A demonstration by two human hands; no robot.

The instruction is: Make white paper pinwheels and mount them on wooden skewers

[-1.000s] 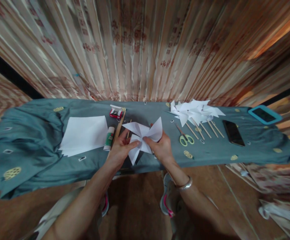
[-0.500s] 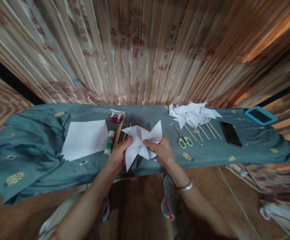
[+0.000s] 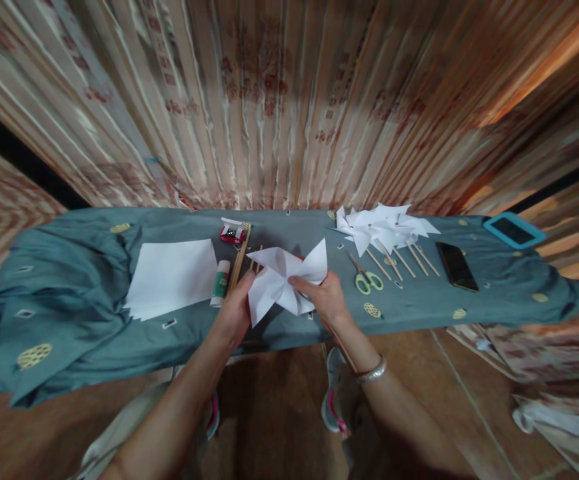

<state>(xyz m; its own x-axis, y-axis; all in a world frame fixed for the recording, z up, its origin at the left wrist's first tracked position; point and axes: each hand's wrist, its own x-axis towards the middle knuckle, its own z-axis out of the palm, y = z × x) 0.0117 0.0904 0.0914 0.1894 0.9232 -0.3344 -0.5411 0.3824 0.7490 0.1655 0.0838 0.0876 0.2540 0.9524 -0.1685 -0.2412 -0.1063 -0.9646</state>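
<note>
Between my hands is a white paper pinwheel, its folded blades spread out above the cloth-covered table. My left hand grips its left side, with the fingers partly hidden beneath the paper. On the other side, my right hand presses its thumb on the pinwheel's centre, the other fingers behind the paper. Just left of my left hand lie a glue stick and several thin wooden sticks. An open small red box with little dark metal pieces sits behind them.
A stack of white paper lies at the left. To the right are green-handled scissors, several finished pinwheels on sticks, a dark phone and a blue-framed device. A curtain hangs behind the table.
The pinwheel has turned slightly in my hands, its lower blade swinging up a little. My left thumb has slid from the paper's top toward its left edge.
</note>
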